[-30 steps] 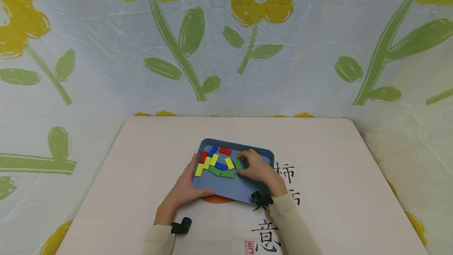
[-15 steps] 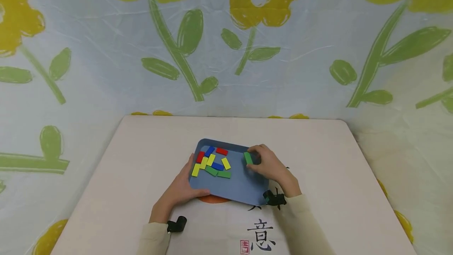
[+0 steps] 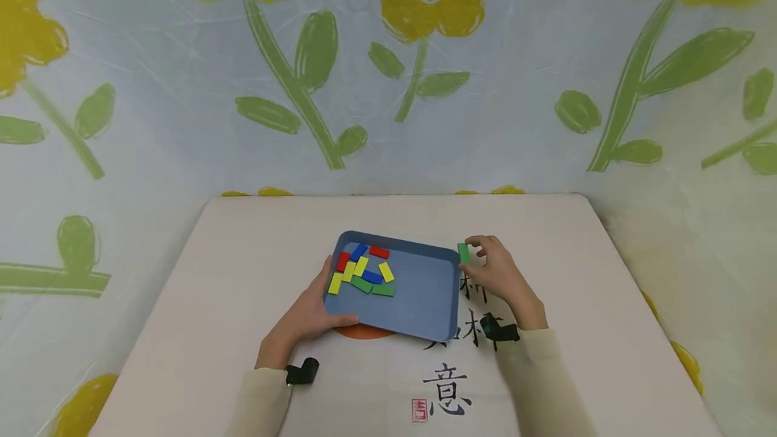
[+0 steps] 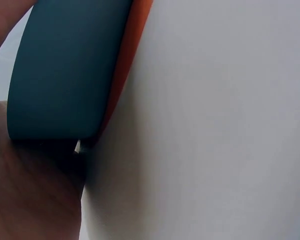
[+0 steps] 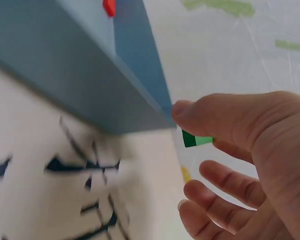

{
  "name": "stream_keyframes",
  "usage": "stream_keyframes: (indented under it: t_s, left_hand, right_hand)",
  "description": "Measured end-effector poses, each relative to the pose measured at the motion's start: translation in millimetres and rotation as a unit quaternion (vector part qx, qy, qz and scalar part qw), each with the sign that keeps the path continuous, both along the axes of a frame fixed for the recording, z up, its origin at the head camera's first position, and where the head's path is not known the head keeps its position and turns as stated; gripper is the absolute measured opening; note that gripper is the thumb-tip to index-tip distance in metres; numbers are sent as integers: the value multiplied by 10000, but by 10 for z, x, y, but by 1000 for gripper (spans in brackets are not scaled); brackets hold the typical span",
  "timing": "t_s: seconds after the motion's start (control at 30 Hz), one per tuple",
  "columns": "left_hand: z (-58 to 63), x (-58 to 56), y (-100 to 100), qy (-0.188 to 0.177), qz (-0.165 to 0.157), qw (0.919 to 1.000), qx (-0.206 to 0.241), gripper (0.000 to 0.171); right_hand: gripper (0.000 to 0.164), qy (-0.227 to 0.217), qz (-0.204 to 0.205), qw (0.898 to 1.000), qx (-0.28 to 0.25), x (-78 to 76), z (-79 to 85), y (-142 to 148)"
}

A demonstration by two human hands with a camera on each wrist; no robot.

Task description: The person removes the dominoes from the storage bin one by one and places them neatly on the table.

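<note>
A blue-grey rectangular tray (image 3: 419, 295) lies in the middle of the table. In its left half are several yellow blocks (image 3: 386, 272), two red blocks (image 3: 379, 252), two blue blocks (image 3: 372, 277) and two green blocks (image 3: 383, 290), all small and flat. My left hand (image 3: 311, 309) holds the tray's near left corner, its thumb along the front rim and its fingers at the left side. Just outside the far right corner, my right hand (image 3: 500, 272) pinches another green block (image 3: 464, 253) between thumb and finger. Most of that block is hidden by the thumb in the right wrist view.
The table (image 3: 255, 241) has a pale cover with black brush characters (image 3: 447, 390) and a red seal print (image 3: 419, 410). An orange patch (image 3: 364, 332) shows under the tray's front edge. A flower-patterned cloth (image 3: 498, 120) rises behind the table.
My right hand has carried the green block right, from beside a yellow block inside the tray to beyond the right rim. My left hand has stayed on the tray.
</note>
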State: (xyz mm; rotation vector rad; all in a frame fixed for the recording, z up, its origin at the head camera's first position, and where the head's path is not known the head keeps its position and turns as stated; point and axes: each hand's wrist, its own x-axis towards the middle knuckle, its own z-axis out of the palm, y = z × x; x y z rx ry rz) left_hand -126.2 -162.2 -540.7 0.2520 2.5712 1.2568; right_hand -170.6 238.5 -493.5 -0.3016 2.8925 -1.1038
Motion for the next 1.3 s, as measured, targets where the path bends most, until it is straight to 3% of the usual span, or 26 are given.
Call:
stream_keyframes:
  t_s: [0.17,0.57,0.97,1.3]
  left_hand:
    - [27,-3,26,-161,76,9998,-6,137]
    - [-22,-19,24,-143,102,9998,105,136]
    - [-18,20,18,-91,95,9998,115,136]
    - [-14,14,26,-73,143,9999,-38,136]
  right_hand:
    - [56,-176,-101,9997,133,-73,-97,159]
    - [54,-446,-128,9982,387,-347,-251,272]
    - [55,-752,-151,9961,437,-400,-268,271]
    - [60,-616,-82,9967,521,-408,-221,242]
